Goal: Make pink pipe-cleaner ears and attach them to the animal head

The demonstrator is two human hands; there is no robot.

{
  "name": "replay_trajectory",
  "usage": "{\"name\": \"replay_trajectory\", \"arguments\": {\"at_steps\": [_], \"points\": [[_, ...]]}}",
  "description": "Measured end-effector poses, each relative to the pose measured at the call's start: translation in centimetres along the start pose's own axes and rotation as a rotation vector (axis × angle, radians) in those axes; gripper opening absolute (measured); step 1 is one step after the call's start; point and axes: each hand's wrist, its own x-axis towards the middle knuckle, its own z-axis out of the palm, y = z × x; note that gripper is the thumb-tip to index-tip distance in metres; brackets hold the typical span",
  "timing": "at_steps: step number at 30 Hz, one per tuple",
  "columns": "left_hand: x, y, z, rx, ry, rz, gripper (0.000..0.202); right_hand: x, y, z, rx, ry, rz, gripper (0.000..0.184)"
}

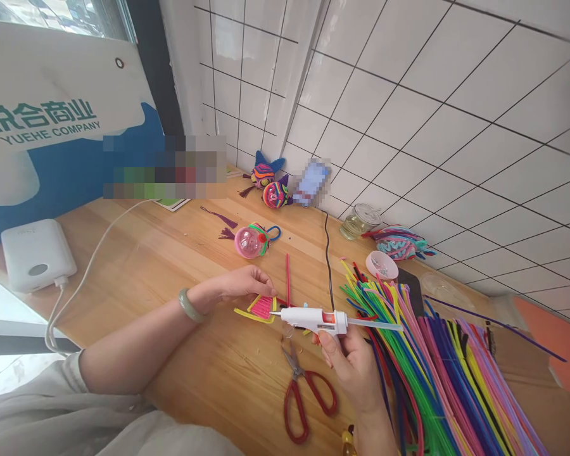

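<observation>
Here's the left hand (pixel 240 283), thumb and fingertips pinched on the small pink fuzzy-stem panel edged in yellow (pixel 262 308). At the panel's four o'clock, the right hand (pixel 354 364) has its fingers curled round the white plastic glue gun (pixel 304 317), nozzle at the panel's three o'clock edge; contact, I can't tell. Red-handled metal scissors (pixel 297 372) lie at the gun's six.

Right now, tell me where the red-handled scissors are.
In the head view, the red-handled scissors lie on the wooden tabletop, below the hot glue gun, left of the right hand.
</observation>
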Motion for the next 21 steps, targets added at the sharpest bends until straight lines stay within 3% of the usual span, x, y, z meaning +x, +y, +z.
{"name": "replay_trajectory", "arguments": {"at_steps": [21], "points": [[0.03,-0.17,0.32,0.014,-0.029,0.023,0.022,0.16,-0.13,0.11,0.025,-0.03,0.054,0.033]]}}
